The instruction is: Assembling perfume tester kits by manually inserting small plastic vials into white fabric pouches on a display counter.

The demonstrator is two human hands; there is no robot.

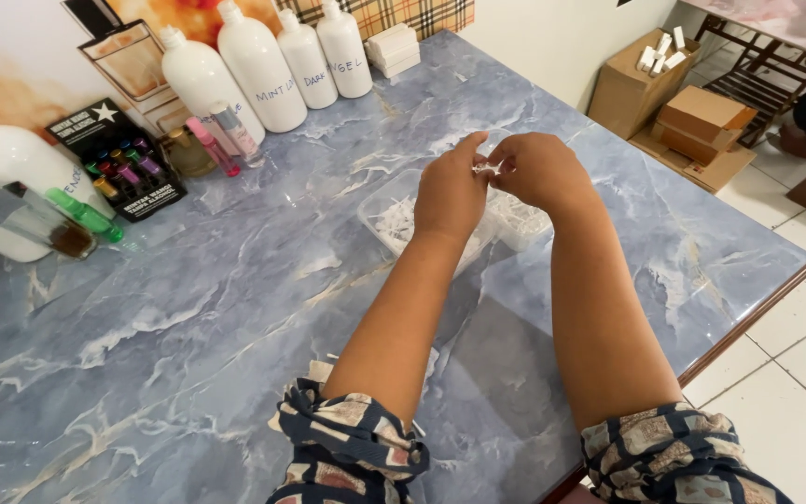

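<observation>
A small white piece [487, 168] is pinched between both hands, over a clear tray [386, 207] of like pieces; left hand [450, 194] and right hand [538, 170] both closed narrow on it; seemingly mid-assembly, calling for fine fingertip alignment; white bottles [263, 70] stand well apart.

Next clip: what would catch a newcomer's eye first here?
Two bare hands meet mid-frame, the left hand and right hand pinching a small white piece above a clear plastic tray of similar white bits. Behind, along the far left edge of the blue marbled table, stands a row of white bottles.
</observation>
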